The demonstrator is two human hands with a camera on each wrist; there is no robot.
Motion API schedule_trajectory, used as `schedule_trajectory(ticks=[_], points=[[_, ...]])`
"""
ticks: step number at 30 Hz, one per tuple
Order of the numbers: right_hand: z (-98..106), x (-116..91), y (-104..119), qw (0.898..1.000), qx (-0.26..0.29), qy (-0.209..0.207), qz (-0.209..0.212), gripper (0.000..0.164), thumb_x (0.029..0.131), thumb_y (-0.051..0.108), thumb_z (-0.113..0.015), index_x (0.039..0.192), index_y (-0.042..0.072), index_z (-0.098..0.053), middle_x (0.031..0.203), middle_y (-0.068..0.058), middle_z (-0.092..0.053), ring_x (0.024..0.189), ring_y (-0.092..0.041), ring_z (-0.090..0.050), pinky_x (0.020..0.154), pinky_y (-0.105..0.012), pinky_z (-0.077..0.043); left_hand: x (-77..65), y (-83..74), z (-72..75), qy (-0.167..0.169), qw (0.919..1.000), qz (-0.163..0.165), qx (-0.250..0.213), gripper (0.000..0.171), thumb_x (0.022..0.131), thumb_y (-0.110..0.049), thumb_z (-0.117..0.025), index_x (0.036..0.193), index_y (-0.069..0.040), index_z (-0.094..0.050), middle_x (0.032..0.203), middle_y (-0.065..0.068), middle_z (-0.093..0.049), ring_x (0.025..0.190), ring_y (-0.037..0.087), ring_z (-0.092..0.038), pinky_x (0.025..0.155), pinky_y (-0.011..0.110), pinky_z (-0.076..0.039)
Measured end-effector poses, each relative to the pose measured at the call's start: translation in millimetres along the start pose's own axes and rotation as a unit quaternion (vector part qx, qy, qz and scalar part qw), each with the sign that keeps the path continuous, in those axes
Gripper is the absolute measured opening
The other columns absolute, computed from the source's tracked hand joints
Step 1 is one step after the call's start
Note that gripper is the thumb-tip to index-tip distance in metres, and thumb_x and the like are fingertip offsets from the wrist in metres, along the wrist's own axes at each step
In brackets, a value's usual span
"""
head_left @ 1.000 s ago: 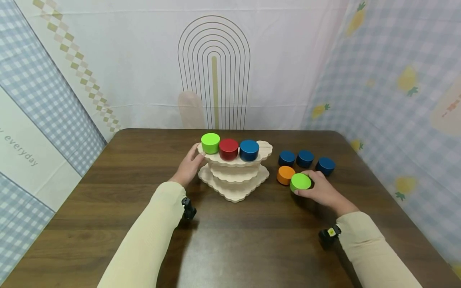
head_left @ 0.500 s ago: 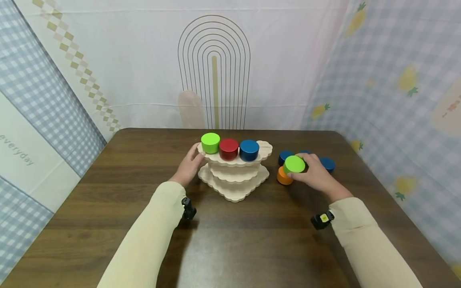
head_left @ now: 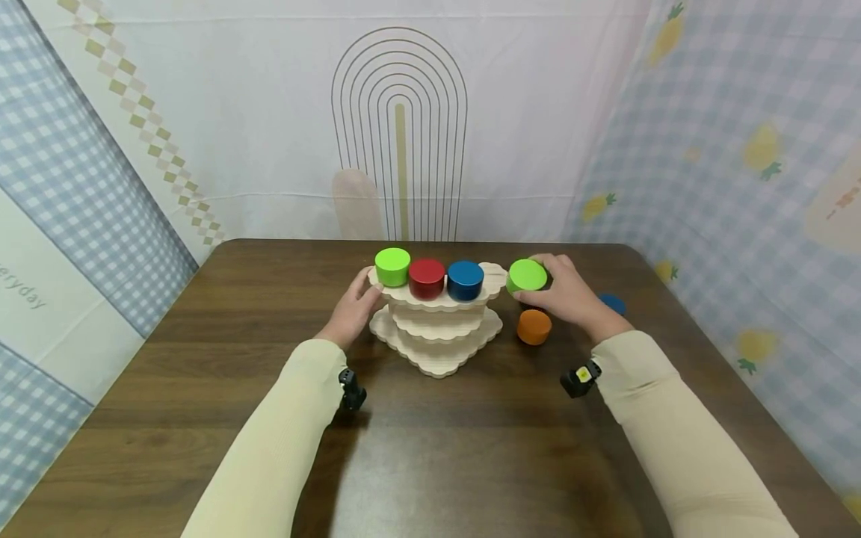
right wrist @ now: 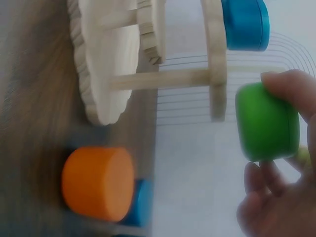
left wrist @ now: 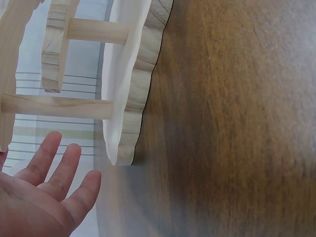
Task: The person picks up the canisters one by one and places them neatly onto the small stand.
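A pale wooden tiered stand [head_left: 440, 327] with scalloped edges stands mid-table. My left hand [head_left: 350, 310] grips the left end of its top tier between thumb and index finger; the other fingers [left wrist: 63, 163] spread loosely below. On that tier sit a green cylinder block [head_left: 393, 267], a red one [head_left: 427, 279] and a blue one [head_left: 465, 280]. My right hand [head_left: 568, 291] holds a second green cylinder block [right wrist: 266, 121] by its sides, raised beside the tier's right end. In the right wrist view the block appears just off the board's edge.
An orange cylinder block [head_left: 534, 327] stands on the table [head_left: 444, 448] to the right of the stand. Blue cylinder blocks [head_left: 612, 303] lie behind, mostly hidden by my right hand. A patterned cloth [head_left: 269, 134] hangs behind the table.
My right hand has lifted the green block off the table and carried it up and left, past the orange block, to the stand's right end. My left hand has stayed put.
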State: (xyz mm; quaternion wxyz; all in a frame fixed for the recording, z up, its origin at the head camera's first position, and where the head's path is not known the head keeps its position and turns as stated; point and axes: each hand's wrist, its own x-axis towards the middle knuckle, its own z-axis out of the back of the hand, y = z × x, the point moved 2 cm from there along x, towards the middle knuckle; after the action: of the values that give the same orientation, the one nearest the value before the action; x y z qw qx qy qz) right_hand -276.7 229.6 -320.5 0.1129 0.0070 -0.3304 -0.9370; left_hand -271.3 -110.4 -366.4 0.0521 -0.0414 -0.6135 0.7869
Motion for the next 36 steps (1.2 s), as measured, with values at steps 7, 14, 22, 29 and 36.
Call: schedule_trajectory(ticks=[7, 14, 22, 29, 36], points=[[-3, 15, 10, 1.000, 0.004, 0.007, 0.007, 0.071, 0.087, 0.031, -0.070, 0.142, 0.000, -0.037, 0.135, -0.025, -0.032, 0.113, -0.036, -0.037, 0.093, -0.052, -0.040, 2.7, 2.4, 1.2, 0.005, 0.9997, 0.010, -0.020, 0.053, 0.103, -0.025, -0.042, 0.152, -0.013, -0.025, 0.156, 0.015, -0.026, 0.136, 0.034, -0.037, 0.115, 0.043, -0.025], [-6, 27, 19, 1.000, 0.007, 0.013, 0.002, 0.071, 0.086, 0.030, -0.070, 0.142, 0.001, -0.038, 0.132, -0.025, -0.034, 0.110, -0.035, -0.038, 0.090, -0.050, -0.042, 16.7, 24.3, 0.3, -0.011, 0.9999, -0.011, -0.007, 0.053, 0.103, -0.031, -0.042, 0.152, -0.018, -0.026, 0.155, 0.011, -0.028, 0.135, 0.031, -0.040, 0.114, 0.041, -0.028], [-13, 40, 18, 0.999, 0.024, 0.018, -0.018, 0.070, 0.088, 0.029, -0.067, 0.144, 0.000, -0.036, 0.136, -0.026, -0.034, 0.114, -0.036, -0.040, 0.096, -0.051, -0.043, 18.6, 26.9, 0.0, -0.015, 0.9998, -0.015, 0.000, 0.052, 0.103, -0.031, -0.042, 0.151, -0.018, -0.027, 0.154, 0.012, -0.031, 0.133, 0.031, -0.042, 0.113, 0.042, -0.030], [-20, 47, 20, 0.999, 0.021, 0.027, -0.029, 0.069, 0.088, 0.029, -0.066, 0.143, -0.001, -0.037, 0.136, -0.026, -0.035, 0.115, -0.035, -0.039, 0.097, -0.050, -0.043, 19.7, 28.4, 0.5, -0.015, 0.9997, -0.021, -0.001, 0.050, 0.103, -0.032, -0.042, 0.150, -0.019, -0.030, 0.153, 0.012, -0.033, 0.132, 0.032, -0.043, 0.113, 0.043, -0.030], [-23, 51, 23, 0.998, 0.023, 0.032, -0.038, 0.070, 0.088, 0.028, -0.065, 0.145, -0.002, -0.035, 0.136, -0.026, -0.034, 0.116, -0.035, -0.038, 0.098, -0.050, -0.042, 18.9, 29.1, 1.2, -0.016, 0.9997, -0.014, 0.010, 0.052, 0.102, -0.035, -0.043, 0.150, -0.022, -0.028, 0.154, 0.011, -0.032, 0.134, 0.030, -0.041, 0.114, 0.043, -0.027]])
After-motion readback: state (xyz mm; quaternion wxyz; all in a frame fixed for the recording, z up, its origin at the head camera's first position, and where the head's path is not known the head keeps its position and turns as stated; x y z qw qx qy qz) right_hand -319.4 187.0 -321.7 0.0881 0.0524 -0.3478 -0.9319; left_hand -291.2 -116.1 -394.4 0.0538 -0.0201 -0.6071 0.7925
